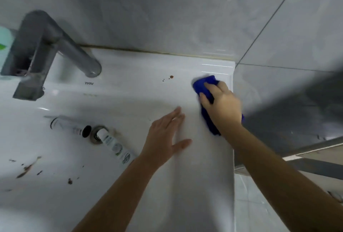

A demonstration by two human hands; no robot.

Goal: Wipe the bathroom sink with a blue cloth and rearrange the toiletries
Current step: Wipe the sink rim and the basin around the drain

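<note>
The right hand has its fingers curled over a bunched, soft blue cloth and presses it onto the flat rim of the glossy white ceramic sink, far to the right of the angular grey metal faucet, at the sink's back corner. One end of the cloth trails back under the wrist. The left hand lies flat and wide, fingers straight and thumb spread, resting on the inner slope of the basin to the right of the faucet and nearer the person, holding nothing. Between the faucet and the cloth, on the rim, sit a few small brown spots. In front of the faucet, down in the basin, a slim white tube with a black cap lies on its side, its cap just beside the round metal drain. A second white tube with green print lies with one end over the drain, running away from the faucet toward the left forearm. Brown smears and flecks mark the basin in front of the faucet, nearer the person. Behind the faucet, at the left edge, part of a pale green bottle shows, blurred.
</note>
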